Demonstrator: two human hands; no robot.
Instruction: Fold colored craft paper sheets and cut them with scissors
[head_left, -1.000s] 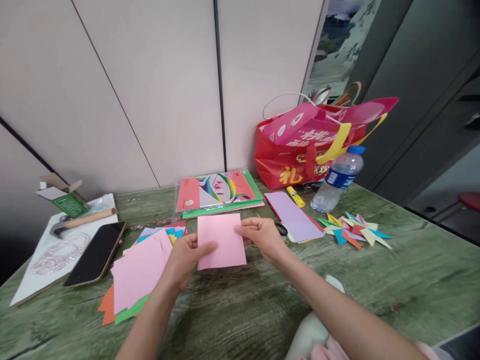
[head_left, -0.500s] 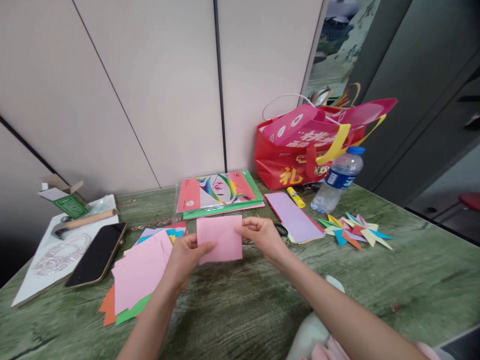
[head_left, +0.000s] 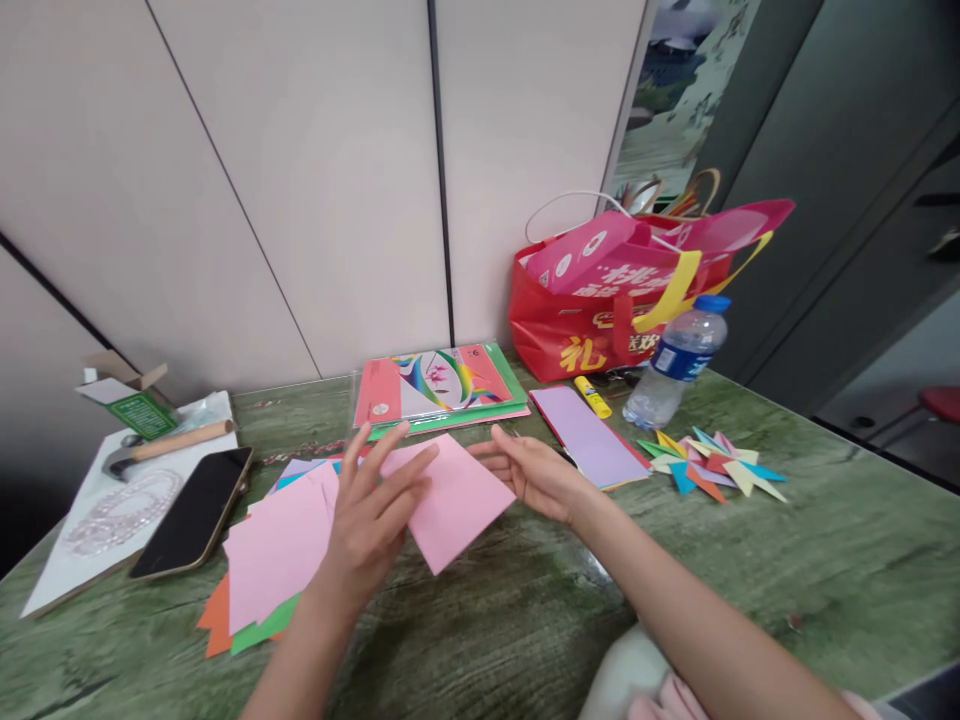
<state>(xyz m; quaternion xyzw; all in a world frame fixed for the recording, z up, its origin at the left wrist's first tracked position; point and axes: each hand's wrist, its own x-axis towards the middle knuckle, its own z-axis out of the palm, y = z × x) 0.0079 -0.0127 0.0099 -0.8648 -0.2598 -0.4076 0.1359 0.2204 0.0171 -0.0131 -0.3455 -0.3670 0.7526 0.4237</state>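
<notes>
A pink square sheet of paper [head_left: 457,505] lies turned like a diamond on the green table [head_left: 825,560]. My left hand [head_left: 371,520] rests flat on its left part with the fingers spread. My right hand [head_left: 536,475] touches its right corner, fingers stretched out. Just left of the sheet is a loose pile of coloured paper squares [head_left: 274,545], pink on top.
A pack of coloured paper [head_left: 439,385] lies behind the sheet. To the right are lilac strips [head_left: 589,445], a glue stick [head_left: 592,396], a water bottle [head_left: 675,360], a red bag [head_left: 622,285] and folded paper points [head_left: 709,465]. At left lie a phone [head_left: 191,510], a hammer [head_left: 165,445] and a small box [head_left: 124,395].
The pink sheet was held up between both hands. It now lies on the table, turned to a diamond, and both hands have opened flat on it.
</notes>
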